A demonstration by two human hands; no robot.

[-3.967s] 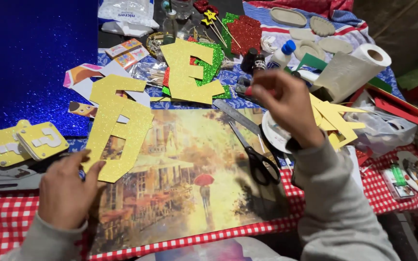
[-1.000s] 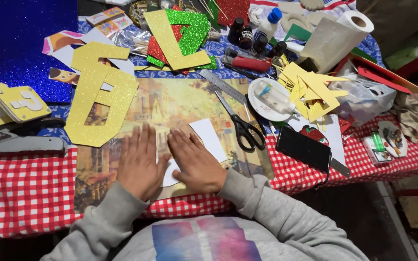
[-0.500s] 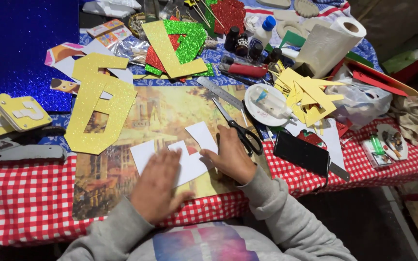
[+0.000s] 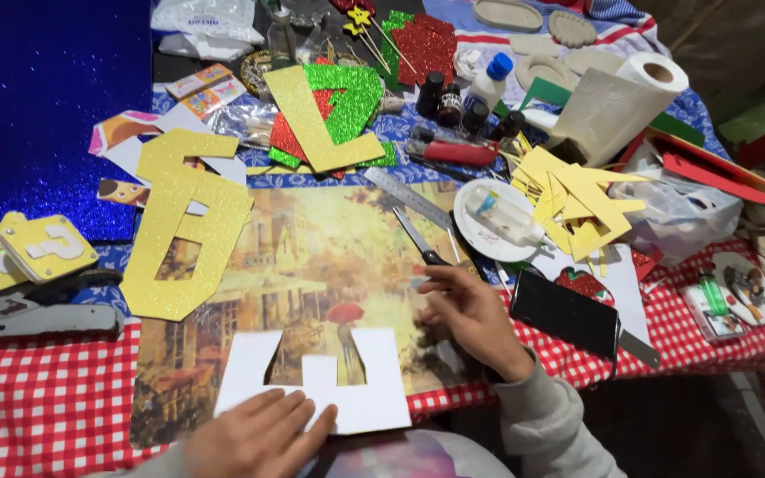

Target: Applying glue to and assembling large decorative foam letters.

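Observation:
My left hand (image 4: 258, 435) lies flat on the lower edge of a white paper cutout (image 4: 374, 389) shaped like a blocky figure with a notch, pressing it onto a painted street-scene mat (image 4: 312, 257). My right hand (image 4: 469, 317) rests further right on the mat, fingers curled around the black handles of a pair of scissors (image 4: 414, 235). The blades still lie on the mat and point up-left. The handles are mostly hidden under my fingers.
A gold glitter figure (image 4: 179, 232) lies left of the mat, a gold L (image 4: 316, 124) on green and red glitter sheets behind it. A metal ruler (image 4: 411, 198), a white plate (image 4: 489, 237), yellow scraps (image 4: 577, 202), a black phone (image 4: 567, 315), a paper roll (image 4: 622, 99) and a blue glitter sheet (image 4: 46, 106) crowd the checked cloth (image 4: 37, 389).
The white cutout has been unfolded and now lies flat under my left hand. My right hand has left the paper and moved up-right onto the scissors' handles.

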